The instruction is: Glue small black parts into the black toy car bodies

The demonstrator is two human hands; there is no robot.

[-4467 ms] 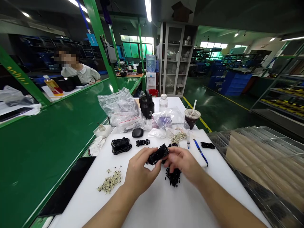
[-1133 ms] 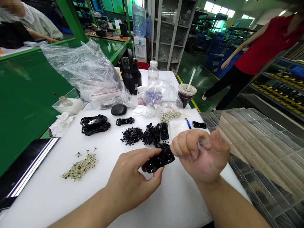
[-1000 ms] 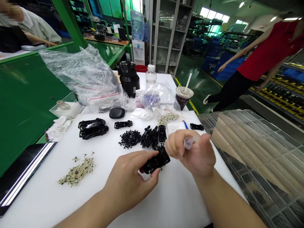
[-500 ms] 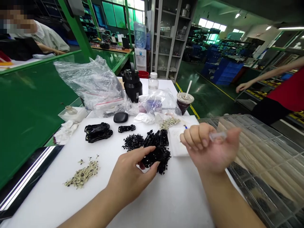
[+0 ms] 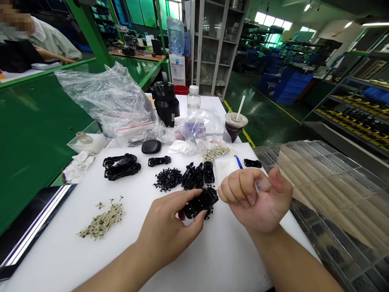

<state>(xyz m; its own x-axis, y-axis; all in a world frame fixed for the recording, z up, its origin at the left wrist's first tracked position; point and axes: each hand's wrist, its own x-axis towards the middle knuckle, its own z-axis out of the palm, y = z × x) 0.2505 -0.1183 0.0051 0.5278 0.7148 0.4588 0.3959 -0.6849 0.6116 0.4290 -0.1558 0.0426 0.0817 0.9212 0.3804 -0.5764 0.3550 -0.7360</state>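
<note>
Between thumb and fingers, my left hand (image 5: 170, 227) grips a black toy car body (image 5: 199, 202), tilted over the white table. My right hand (image 5: 258, 198) is curled, palm toward me, around a small translucent plastic piece (image 5: 262, 185); its kind is hard to make out. It hovers just right of the car, apart from it. Behind the car lie a heap of small black parts (image 5: 167, 179) and a cluster of black car bodies (image 5: 193, 175). More black car bodies (image 5: 122, 167) sit at the left, a single one (image 5: 159, 161) beside them.
At the left is a pile of small cream-coloured parts (image 5: 101, 221). Behind stand a clear plastic bag (image 5: 106, 97), a black bottle (image 5: 166, 103) and a drink cup with straw (image 5: 235, 125). A blue pen-like tool (image 5: 238, 162) lies near a divided clear tray (image 5: 334, 194) at right. A person sits far left.
My right hand has moved left and slightly down, closer to the car body. My left hand keeps its hold. The person in red at the right has left the view.
</note>
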